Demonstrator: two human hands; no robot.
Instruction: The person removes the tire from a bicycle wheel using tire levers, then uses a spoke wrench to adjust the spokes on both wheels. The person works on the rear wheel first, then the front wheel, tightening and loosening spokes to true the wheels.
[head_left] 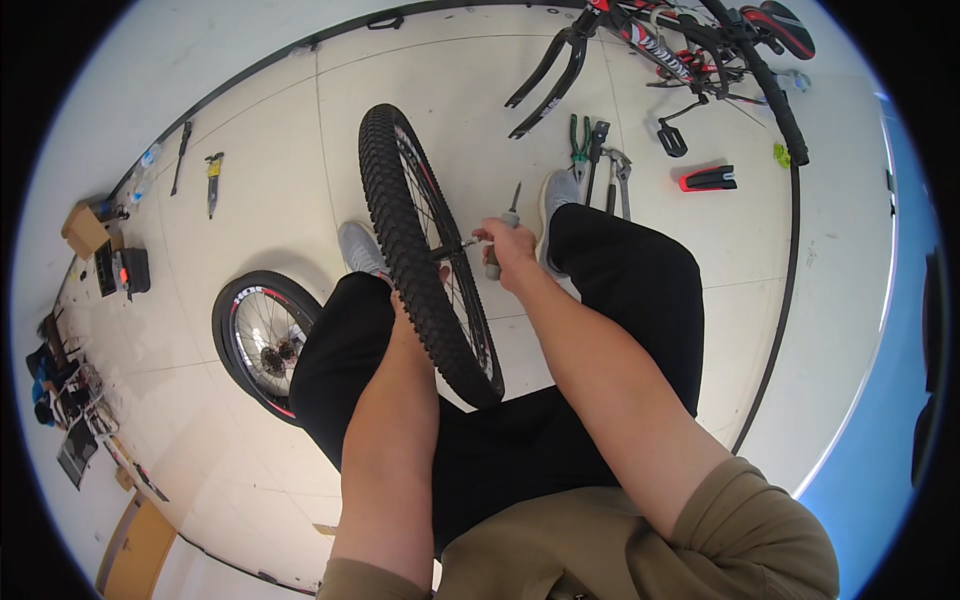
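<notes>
While the right hand [509,250] holds one screwdriver [511,218], two wheels [385,190] [226,335] show.

At the centre of the frame, a knobbly-tyred wheel [398,225] stands on edge between the person's legs [635,275]. The right hand [510,250] grips a grey-handled screwdriver [511,218], shaft pointing up the frame, just beside the wheel's hub [446,254]. The left hand [444,273] shows partly through the spokes. A second wheel [275,358] is at centre left; a bicycle frame [660,50] fills the upper right, green-handled pliers [580,150] below it.
</notes>
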